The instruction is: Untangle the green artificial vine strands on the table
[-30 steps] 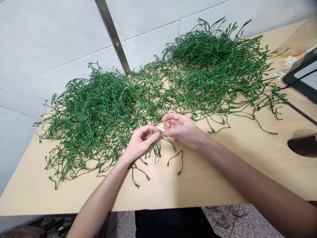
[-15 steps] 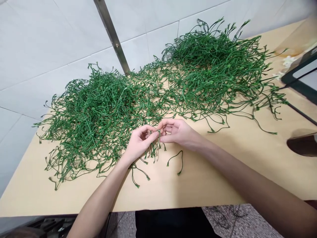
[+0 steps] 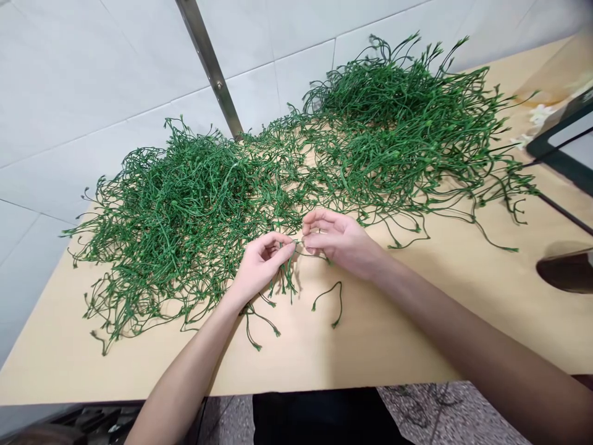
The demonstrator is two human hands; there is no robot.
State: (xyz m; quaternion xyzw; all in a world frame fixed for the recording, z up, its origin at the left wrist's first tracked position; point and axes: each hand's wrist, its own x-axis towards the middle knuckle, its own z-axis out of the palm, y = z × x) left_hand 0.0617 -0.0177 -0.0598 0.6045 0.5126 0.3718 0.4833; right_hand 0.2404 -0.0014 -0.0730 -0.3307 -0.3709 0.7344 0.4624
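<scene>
Thin green plastic stems with small tufted ends fill the scene. My left hand point(image 3: 259, 262) is closed, thumb against forefinger, on a few green stems point(image 3: 288, 278) whose ends hang below the fingers. Just to its right, my right hand point(image 3: 345, 244) pinches one end of a thin green stem point(image 3: 317, 256) that runs across from the left fingertips. The fingertips of the two hands are close but apart. A loose bent stem point(image 3: 341, 303) lies on the table below the right hand, and several more lie beside my left wrist.
A tangled heap of stems point(image 3: 185, 198) lies at the left and another heap point(image 3: 398, 117) at the back right, joined by scattered stems. The wooden table point(image 3: 393, 346) meets a tiled wall point(image 3: 115, 62) with a metal strip point(image 3: 208, 55). Right: a dark-framed object point(image 3: 565, 142) and brown item point(image 3: 567, 271).
My right hand has moved slightly right and up, away from the left fingertips. A stem now stretches between the two hands. My left hand has stayed nearly still.
</scene>
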